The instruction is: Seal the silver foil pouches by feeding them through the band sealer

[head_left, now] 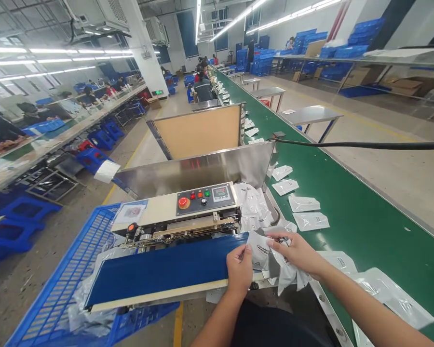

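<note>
My left hand (239, 270) pinches the left edge of a white printed pouch (259, 249) at the right end of the blue belt (166, 267). My right hand (296, 251) is closed at the pouch's right side, its thumb and fingers pinching crumpled white pouch material. Whether that is the same pouch or one beside it, I cannot tell. Several more pouches hang below my right hand. The belt belongs to a band sealing machine (159, 212) with a control panel (204, 198). Beside that panel lies a heap of white pouches (253, 205).
A green conveyor (347, 202) runs along the right, with several flat white pouches (312, 221) on it. Below left stands a blue basket (54, 274) holding pouches. Metal partition (198, 171) rises behind the machine. A black cable (365, 144) crosses the conveyor. People sit farther off.
</note>
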{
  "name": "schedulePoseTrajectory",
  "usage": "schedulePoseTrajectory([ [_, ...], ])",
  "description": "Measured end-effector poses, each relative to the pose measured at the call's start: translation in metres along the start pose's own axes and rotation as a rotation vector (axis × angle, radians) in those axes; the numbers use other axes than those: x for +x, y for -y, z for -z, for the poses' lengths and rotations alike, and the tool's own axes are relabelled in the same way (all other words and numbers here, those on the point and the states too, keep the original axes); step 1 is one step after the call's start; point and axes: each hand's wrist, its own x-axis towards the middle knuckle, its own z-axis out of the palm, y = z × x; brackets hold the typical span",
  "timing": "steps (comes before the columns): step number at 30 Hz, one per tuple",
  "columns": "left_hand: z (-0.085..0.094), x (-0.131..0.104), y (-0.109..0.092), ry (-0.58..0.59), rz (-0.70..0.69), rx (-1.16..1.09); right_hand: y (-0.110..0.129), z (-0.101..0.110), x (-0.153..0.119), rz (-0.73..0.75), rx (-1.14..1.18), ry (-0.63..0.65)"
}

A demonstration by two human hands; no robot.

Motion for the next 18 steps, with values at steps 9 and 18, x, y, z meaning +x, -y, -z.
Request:
schedulePoseTrajectory([
  [9,-0.002,0.029,0.031,-0.24,0.311,-0.154,-0.012,-0.007,0.066,-0.154,-0.169,0.027],
  [18,0.031,0.047,0.041,-0.421,0.345,-0.187,-0.002,-0.026,0.116,-0.258,-0.084,0.122],
])
